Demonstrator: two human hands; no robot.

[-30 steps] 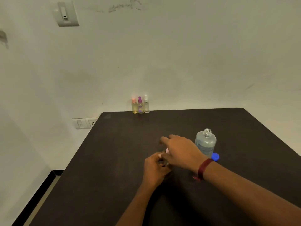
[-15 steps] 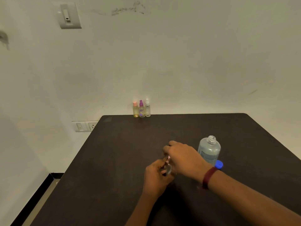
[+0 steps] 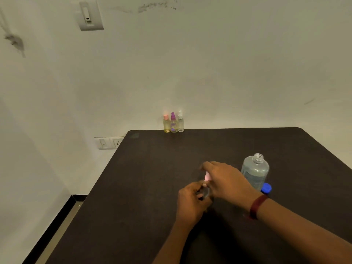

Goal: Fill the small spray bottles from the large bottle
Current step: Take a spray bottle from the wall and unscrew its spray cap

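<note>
My left hand (image 3: 191,201) grips a small clear spray bottle (image 3: 206,193) standing on the dark table (image 3: 144,187). Its body is mostly hidden by my fingers. My right hand (image 3: 226,180) reaches over from the right and holds the bottle's pink spray cap (image 3: 207,176) at the top. The large clear bottle (image 3: 255,172), uncapped and holding liquid, stands upright just right of my right hand. Its blue cap (image 3: 266,188) lies on the table beside its base.
Three small spray bottles (image 3: 173,122) with pink, purple and white caps stand in a row at the table's far edge against the wall. The table's left edge drops to the floor; wall sockets (image 3: 109,142) sit left of it.
My right hand has shifted a little on the pink cap while the left keeps hold of the small bottle. The camera has tilted slightly; the large bottle stays put.
</note>
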